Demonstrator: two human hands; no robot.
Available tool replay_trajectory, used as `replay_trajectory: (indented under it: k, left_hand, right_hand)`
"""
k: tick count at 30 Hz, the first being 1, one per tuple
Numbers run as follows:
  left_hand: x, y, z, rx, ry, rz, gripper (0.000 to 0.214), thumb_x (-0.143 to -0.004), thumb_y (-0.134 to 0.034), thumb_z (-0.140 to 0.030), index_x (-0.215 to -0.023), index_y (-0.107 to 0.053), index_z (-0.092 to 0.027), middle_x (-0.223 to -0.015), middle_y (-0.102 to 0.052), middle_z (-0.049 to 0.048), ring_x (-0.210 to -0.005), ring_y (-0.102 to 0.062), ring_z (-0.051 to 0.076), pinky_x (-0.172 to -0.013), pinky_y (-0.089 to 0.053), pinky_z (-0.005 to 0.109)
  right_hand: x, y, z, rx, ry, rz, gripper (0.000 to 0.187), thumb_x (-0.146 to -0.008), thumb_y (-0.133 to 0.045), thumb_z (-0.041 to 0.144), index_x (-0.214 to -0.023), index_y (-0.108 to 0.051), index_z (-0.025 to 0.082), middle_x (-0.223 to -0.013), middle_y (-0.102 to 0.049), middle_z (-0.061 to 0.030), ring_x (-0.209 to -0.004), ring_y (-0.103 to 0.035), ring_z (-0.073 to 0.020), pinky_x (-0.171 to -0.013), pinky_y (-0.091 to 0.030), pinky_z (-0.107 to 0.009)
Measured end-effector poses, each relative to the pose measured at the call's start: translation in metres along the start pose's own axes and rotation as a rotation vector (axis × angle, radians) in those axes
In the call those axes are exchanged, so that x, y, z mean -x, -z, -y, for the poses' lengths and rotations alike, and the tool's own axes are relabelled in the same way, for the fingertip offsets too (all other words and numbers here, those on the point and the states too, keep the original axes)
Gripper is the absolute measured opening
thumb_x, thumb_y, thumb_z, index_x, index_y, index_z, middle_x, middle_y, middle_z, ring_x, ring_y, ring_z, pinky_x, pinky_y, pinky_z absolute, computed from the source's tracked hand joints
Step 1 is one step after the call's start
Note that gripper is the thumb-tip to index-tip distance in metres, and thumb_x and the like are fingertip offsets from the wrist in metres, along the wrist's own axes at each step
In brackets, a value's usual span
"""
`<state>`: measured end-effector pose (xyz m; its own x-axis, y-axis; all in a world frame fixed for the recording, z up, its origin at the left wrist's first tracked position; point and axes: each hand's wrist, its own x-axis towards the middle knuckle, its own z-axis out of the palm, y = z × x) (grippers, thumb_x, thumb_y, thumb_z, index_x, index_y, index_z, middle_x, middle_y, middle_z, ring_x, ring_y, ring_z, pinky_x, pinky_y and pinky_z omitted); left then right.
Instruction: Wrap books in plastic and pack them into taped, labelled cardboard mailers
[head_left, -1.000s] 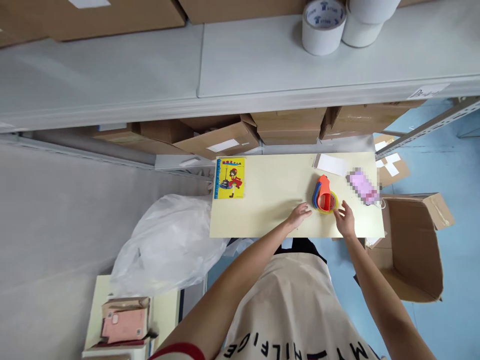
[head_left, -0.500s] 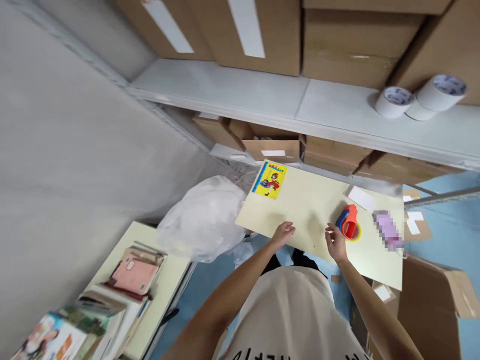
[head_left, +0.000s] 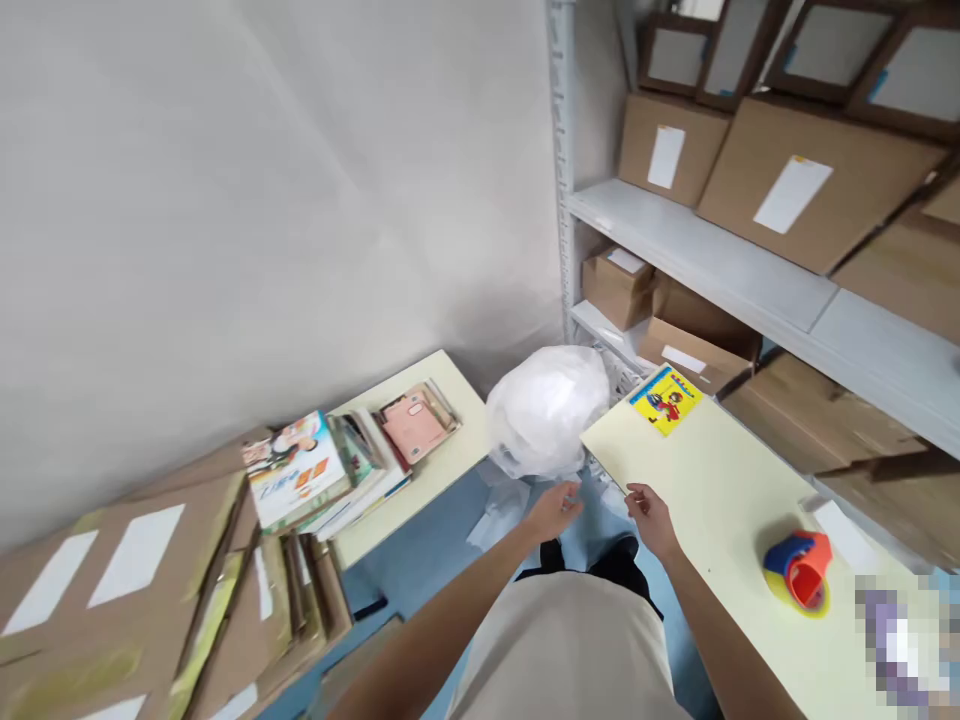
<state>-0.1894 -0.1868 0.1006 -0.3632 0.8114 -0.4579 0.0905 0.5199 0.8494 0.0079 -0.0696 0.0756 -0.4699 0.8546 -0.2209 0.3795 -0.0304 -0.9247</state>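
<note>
We judge this to be a moment between handlings, with nothing in our grasp. Our left hand [head_left: 555, 511] hangs in front of the white plastic bag [head_left: 551, 408], its fingers loosely bent and parted; our right hand [head_left: 652, 518] is by the edge of the cream table [head_left: 724, 480], fingers part-curled with nothing visible between them, and we cannot tell whether it touches that edge. The yellow book [head_left: 667, 401] lies flat near the table's far end, beyond the right hand, while the red-and-blue tape dispenser [head_left: 811, 562] sits elsewhere on the same top. To our left, a stack of books [head_left: 296, 470] rests on a second table [head_left: 469, 408]. As we see it, lifting any book calls for wider-spread fingers and a thumb at a cover's edge.
</note>
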Motion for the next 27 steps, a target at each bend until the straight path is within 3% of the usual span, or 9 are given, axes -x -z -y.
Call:
replay_trajectory:
  k: [7, 13, 18, 20, 24, 27]
  left_hand:
    - [0.039, 0.05, 0.017, 0.168, 0.078, -0.201, 0.031, -0.067, -0.07, -0.034, -0.096, -0.069, -0.024, -0.102, -0.072, 0.0078, -0.087, -0.067, 0.031, -0.083, -0.05, 0.04]
    - [0.044, 0.077, 0.033, 0.215, 0.163, -0.363, 0.043, -0.071, -0.068, -0.041, -0.108, -0.066, -0.019, -0.109, -0.07, 0.0113, -0.091, -0.067, 0.028, -0.085, -0.052, 0.041]
    - [0.021, 0.088, 0.031, 0.214, 0.191, -0.445, 0.046, -0.073, -0.069, -0.043, -0.111, -0.065, -0.018, -0.116, -0.069, 0.0133, -0.098, -0.068, 0.028, -0.09, -0.052, 0.042]
    - [0.004, 0.088, 0.026, 0.231, 0.207, -0.488, 0.046, -0.072, -0.072, -0.042, -0.111, -0.066, -0.018, -0.122, -0.067, 0.0154, -0.105, -0.066, 0.031, -0.094, -0.05, 0.043]
    - [-0.033, 0.086, 0.016, 0.401, 0.269, -0.493, 0.051, -0.069, -0.077, -0.038, -0.114, -0.066, -0.017, -0.131, -0.063, 0.0165, -0.122, -0.058, 0.035, -0.101, -0.047, 0.045]
    - [-0.054, 0.086, 0.013, 0.559, 0.256, -0.486, 0.044, -0.071, -0.077, -0.037, -0.109, -0.068, -0.016, -0.126, -0.067, 0.0156, -0.128, -0.054, 0.036, -0.107, -0.042, 0.047]
  right_hand:
    - [-0.014, -0.067, 0.024, -0.001, 0.027, 0.271, 0.044, -0.074, -0.065, 0.058, -0.094, -0.068, 0.019, -0.075, -0.069, -0.0043, -0.057, -0.063, -0.0177, -0.06, -0.055, -0.035]
    - [-0.059, -0.107, 0.047, 0.09, 0.112, 0.47, 0.05, -0.076, -0.059, 0.065, -0.09, -0.069, 0.018, -0.066, -0.069, -0.0053, -0.06, -0.065, -0.0215, -0.063, -0.055, -0.037]
    - [-0.115, -0.128, 0.061, 0.236, 0.255, 0.402, 0.05, -0.078, -0.056, 0.065, -0.093, -0.072, 0.02, -0.09, -0.073, -0.0124, -0.082, -0.069, -0.0273, -0.079, -0.056, -0.044]
    - [-0.134, -0.134, 0.066, 0.306, 0.321, 0.448, 0.045, -0.075, -0.062, 0.061, -0.092, -0.075, 0.021, -0.105, -0.071, -0.0143, -0.1, -0.067, -0.0307, -0.091, -0.053, -0.048]
    - [-0.152, -0.149, 0.077, 0.541, 0.333, 0.773, 0.026, -0.068, -0.076, 0.048, -0.076, -0.078, 0.024, -0.14, -0.055, -0.0112, -0.139, -0.04, -0.0373, -0.112, -0.032, -0.056]
    - [-0.148, -0.163, 0.082, 0.722, 0.313, 1.012, 0.026, -0.062, -0.082, 0.041, -0.083, -0.079, 0.026, -0.152, -0.044, -0.0078, -0.146, -0.026, -0.0408, -0.113, -0.023, -0.062]
